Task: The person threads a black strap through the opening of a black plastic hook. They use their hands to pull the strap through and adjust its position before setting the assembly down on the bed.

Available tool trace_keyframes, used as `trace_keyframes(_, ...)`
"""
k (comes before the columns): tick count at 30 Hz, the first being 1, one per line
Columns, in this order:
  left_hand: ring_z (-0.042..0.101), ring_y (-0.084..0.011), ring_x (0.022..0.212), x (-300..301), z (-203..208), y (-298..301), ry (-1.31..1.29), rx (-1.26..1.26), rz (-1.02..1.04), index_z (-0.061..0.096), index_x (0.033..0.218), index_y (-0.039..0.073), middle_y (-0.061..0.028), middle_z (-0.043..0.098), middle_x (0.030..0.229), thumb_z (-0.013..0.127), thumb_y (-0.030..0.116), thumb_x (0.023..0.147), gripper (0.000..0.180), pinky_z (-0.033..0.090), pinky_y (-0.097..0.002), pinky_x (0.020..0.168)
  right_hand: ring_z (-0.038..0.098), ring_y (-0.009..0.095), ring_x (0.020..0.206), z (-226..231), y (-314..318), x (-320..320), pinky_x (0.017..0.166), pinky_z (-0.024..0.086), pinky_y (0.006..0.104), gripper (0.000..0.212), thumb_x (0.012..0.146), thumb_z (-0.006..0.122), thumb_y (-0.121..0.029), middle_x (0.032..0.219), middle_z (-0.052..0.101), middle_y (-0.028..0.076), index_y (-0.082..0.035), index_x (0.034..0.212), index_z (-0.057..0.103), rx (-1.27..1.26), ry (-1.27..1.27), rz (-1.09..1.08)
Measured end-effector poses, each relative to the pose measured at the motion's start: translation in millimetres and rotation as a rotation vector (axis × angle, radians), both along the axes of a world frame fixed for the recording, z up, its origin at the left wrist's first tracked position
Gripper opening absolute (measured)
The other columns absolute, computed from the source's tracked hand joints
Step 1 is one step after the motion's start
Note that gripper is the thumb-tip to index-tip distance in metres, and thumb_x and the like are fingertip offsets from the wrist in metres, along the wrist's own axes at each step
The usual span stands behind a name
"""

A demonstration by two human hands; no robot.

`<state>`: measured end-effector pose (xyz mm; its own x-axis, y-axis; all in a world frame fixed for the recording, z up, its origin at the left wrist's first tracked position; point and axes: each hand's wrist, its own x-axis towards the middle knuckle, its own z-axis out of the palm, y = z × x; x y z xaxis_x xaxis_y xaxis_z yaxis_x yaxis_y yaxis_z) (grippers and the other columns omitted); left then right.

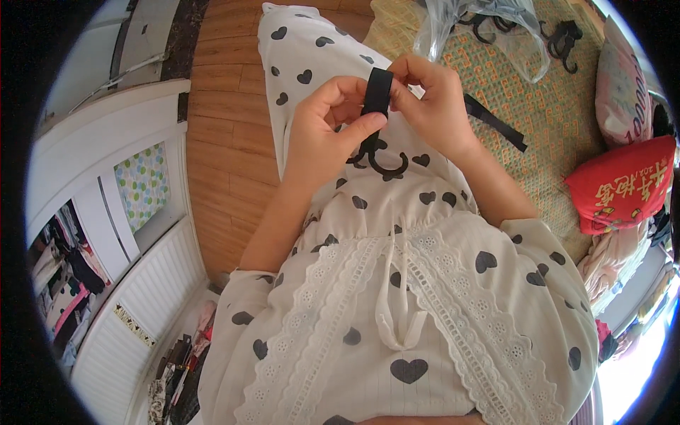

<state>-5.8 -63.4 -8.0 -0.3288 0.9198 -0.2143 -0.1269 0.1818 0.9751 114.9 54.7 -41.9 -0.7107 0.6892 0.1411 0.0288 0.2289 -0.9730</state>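
My left hand (327,131) grips a black strap (378,91) between thumb and fingers, above my lap. The strap bends into a loop at its top, and my right hand (433,106) pinches its upper right edge. Below my left thumb hangs a black double hook (389,167), its curved end over the heart-print dress (358,202); how it joins the strap is partly hidden by my thumb. Another black strap (496,122) lies on the patterned mat (489,85), beside my right forearm.
A clear plastic bag (520,53) holds several black hooks at the far right. Beside it lie more black hooks (563,41). A red cushion (623,188) and a pale cushion (622,92) are at the right. Wooden floor (227,142) and a white cabinet (134,312) are leftward.
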Motion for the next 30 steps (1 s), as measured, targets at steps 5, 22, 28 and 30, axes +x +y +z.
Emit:
trace_keyframes(5,0.062,-0.0099,0.074,0.0,7.7,-1.6,-0.097,0.020,-0.019,0.058,0.101,-0.002,-0.0040,0.063,0.088,0.065,-0.004,0.078,0.024,0.049,-0.0218,0.067,0.060,0.023,0.059,6.9,-1.9,0.8,0.055,0.048,0.0315,0.010,0.072,0.067,-0.003,0.068,0.061,0.010,-0.002,0.078,0.059,0.332,0.015,-0.087)
trace_keyframes(22,0.050,-0.0052,0.081,-2.5,-10.4,-6.3,-0.133,0.090,-0.070,0.060,0.095,0.000,0.0009,0.057,0.091,0.058,0.007,0.088,0.011,0.041,-0.0184,0.073,0.056,0.023,0.061,21.6,5.2,-1.6,0.054,0.046,0.0336,0.026,0.060,0.065,0.002,0.071,0.056,0.006,-0.005,0.086,0.066,0.604,0.180,0.038)
trace_keyframes(28,0.048,-0.0055,0.084,7.0,-2.2,0.2,-0.065,0.101,0.034,0.058,0.095,-0.001,0.0003,0.056,0.092,0.057,0.008,0.088,0.012,0.039,-0.0197,0.075,0.057,0.028,0.060,25.1,-3.0,-0.5,0.055,0.047,0.0383,0.021,0.062,0.064,0.003,0.068,0.057,0.008,-0.004,0.082,0.064,0.514,0.147,-0.034)
trace_keyframes(30,0.049,-0.0058,0.083,8.9,-9.6,10.8,-0.088,0.142,0.047,0.059,0.097,-0.001,-0.0005,0.057,0.091,0.057,0.011,0.089,0.014,0.040,-0.0203,0.074,0.059,0.027,0.064,20.0,0.4,0.6,0.058,0.049,0.0328,0.027,0.070,0.062,0.006,0.073,0.061,0.011,-0.004,0.094,0.066,0.262,0.150,-0.106)
